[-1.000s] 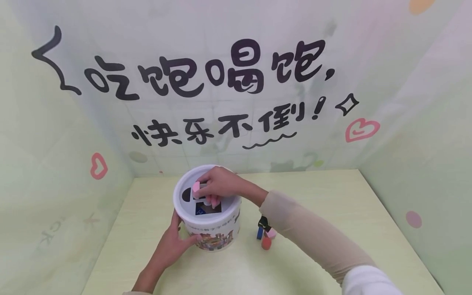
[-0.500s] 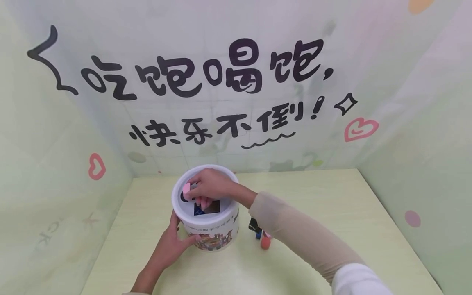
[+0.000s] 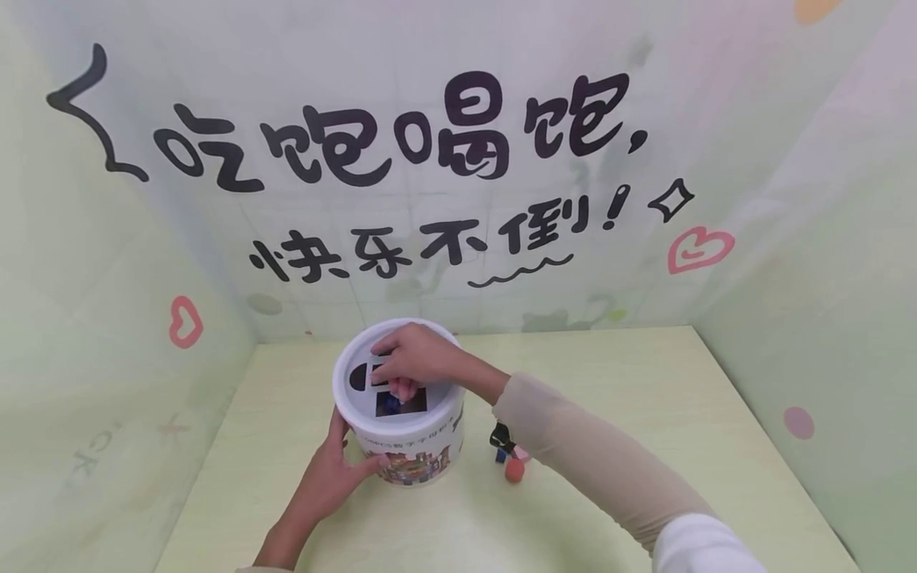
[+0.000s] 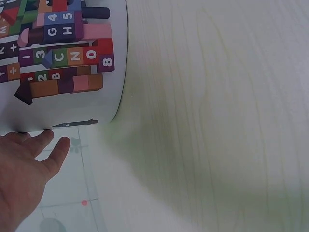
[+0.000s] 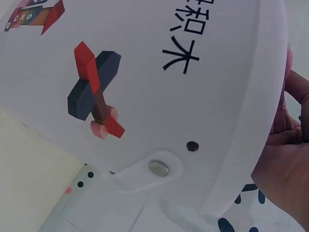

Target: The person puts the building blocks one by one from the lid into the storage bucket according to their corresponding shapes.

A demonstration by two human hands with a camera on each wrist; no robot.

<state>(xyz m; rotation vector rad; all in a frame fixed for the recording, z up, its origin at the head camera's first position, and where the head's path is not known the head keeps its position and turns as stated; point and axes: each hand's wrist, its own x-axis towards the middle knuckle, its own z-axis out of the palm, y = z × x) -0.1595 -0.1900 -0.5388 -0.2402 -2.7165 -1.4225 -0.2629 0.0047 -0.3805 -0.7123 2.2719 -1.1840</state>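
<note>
A white toy-block bucket (image 3: 419, 430) with printed block pictures stands upright on the table. Its lid (image 3: 358, 406) has several shaped holes, and something blue shows in the large rectangular one. My left hand (image 3: 333, 473) holds the bucket's side, thumb on the front print; the left wrist view shows its fingers spread against the wall. Over the lid, my right hand (image 3: 419, 358) has thumb and index finger parted, with nothing visible between them. Its other fingers are bent above the rectangular hole. In the right wrist view, the bucket's rim partly hides the right hand (image 5: 294, 130).
Right of the bucket lie a red-orange round block (image 3: 514, 470), a pink block (image 3: 520, 454), a blue block (image 3: 500, 456) and a black piece (image 3: 501, 436), partly behind the right sleeve (image 3: 587, 454). Printed walls enclose the pale wooden table (image 3: 645, 398) on three sides.
Earlier, my right hand pinched a pink block and moved it left to the half-round hole. Now the block is out of sight and the hand has shifted slightly right. The left hand stays put.
</note>
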